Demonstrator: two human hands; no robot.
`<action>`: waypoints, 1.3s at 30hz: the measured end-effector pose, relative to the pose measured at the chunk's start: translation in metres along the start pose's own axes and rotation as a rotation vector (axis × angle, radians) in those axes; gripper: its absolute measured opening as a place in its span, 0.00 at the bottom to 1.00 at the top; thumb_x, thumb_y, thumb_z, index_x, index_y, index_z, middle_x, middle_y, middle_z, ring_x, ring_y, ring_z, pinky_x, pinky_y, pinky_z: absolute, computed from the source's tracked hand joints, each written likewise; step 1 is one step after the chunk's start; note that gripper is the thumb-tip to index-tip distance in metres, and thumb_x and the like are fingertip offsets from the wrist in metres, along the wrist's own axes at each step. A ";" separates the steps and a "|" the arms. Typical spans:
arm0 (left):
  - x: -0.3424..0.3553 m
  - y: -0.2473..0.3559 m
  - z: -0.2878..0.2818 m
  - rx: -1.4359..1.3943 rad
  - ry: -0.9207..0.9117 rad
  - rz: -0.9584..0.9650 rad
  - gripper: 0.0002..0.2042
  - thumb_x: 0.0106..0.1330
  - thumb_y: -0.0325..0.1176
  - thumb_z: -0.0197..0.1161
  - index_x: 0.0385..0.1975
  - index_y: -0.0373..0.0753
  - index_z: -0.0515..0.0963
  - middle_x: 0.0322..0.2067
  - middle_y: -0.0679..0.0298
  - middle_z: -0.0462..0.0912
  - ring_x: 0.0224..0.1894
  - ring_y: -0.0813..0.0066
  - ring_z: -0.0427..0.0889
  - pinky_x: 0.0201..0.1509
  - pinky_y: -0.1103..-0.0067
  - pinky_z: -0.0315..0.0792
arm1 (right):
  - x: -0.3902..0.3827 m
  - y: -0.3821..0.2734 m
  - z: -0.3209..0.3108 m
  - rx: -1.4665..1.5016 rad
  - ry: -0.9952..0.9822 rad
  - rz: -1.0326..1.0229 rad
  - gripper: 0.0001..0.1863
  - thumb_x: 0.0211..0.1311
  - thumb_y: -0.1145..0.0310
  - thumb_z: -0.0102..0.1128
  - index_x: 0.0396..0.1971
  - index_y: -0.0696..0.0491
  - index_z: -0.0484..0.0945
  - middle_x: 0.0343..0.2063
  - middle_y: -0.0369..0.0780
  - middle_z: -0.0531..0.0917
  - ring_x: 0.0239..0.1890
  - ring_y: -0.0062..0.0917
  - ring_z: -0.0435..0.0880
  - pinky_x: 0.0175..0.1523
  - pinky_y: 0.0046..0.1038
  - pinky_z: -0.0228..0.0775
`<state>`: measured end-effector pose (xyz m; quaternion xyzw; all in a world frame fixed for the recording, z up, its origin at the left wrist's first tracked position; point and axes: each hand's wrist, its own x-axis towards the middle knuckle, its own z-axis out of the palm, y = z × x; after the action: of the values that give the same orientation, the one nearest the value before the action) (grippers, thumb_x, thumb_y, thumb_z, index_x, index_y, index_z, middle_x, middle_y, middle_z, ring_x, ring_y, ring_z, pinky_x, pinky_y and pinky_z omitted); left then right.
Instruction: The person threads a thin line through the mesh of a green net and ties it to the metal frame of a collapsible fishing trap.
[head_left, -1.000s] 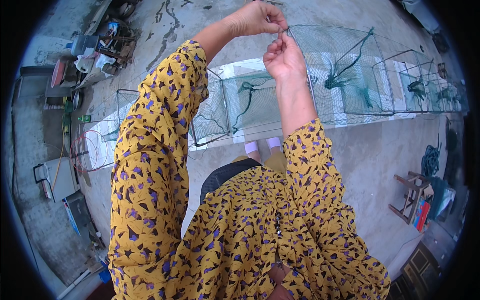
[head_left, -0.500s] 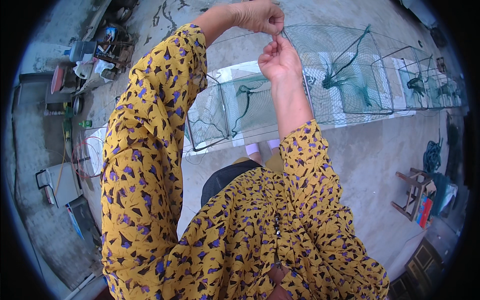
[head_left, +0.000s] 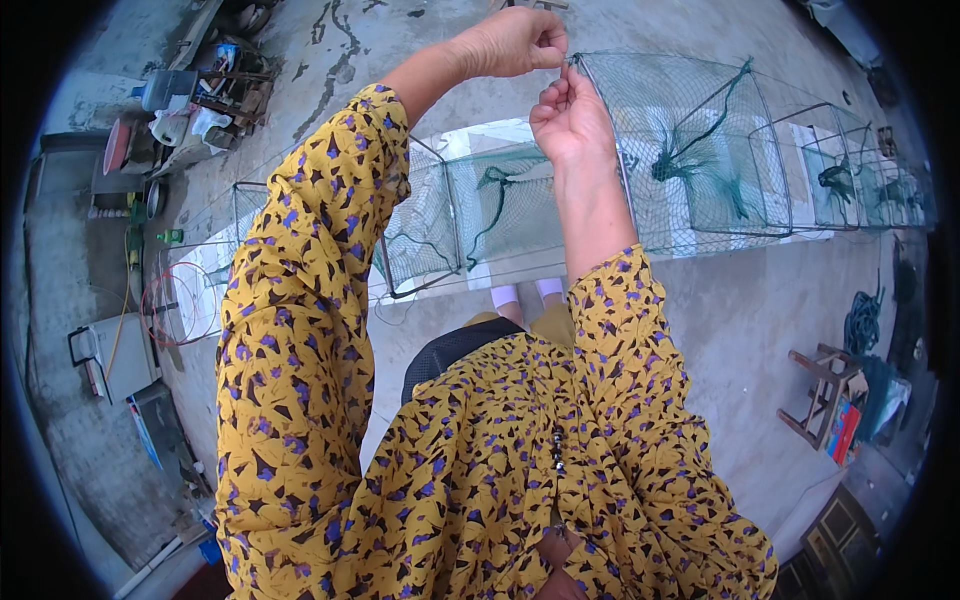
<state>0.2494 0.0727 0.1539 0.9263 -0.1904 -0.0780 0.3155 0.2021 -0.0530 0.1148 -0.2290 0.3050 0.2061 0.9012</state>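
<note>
A long folding net trap (head_left: 700, 150) of green mesh on dark wire frames stretches from left to right in front of me. At the top corner of one raised frame, my left hand (head_left: 508, 42) pinches thumb and finger together. Just below it, my right hand (head_left: 575, 125) is closed with its palm turned up, fingertips at that same corner. What lies between the fingertips of either hand is too small to make out. Dark green gathered netting (head_left: 665, 165) hangs inside the section right of my right hand. My left sleeve covers part of the trap.
White sheeting (head_left: 480, 140) lies under the trap on the concrete floor (head_left: 700, 340). A wooden stool (head_left: 825, 390) stands at right, near coiled dark green rope (head_left: 863, 318). Red wire hoops (head_left: 180, 308) rest at left. Basins and a cluttered rack (head_left: 235, 95) stand at far left.
Both hands appear slightly farther right and lower along with the trap's corner, as the whole view has shifted a little. My hands stay pinched close together, the left a bit farther from the right.
</note>
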 end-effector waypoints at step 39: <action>0.000 0.014 0.017 -0.220 0.111 -0.308 0.11 0.49 0.37 0.57 0.23 0.34 0.74 0.21 0.63 0.75 0.25 0.78 0.72 0.30 0.80 0.67 | -0.053 0.033 -0.013 -0.608 0.040 -0.395 0.23 0.61 0.66 0.46 0.55 0.59 0.58 0.41 0.42 0.71 0.42 0.27 0.73 0.38 0.26 0.68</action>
<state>0.2404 0.0532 0.1490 0.9073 -0.0191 -0.0947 0.4093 0.1409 -0.0456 0.1307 -0.5450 0.1973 0.1050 0.8081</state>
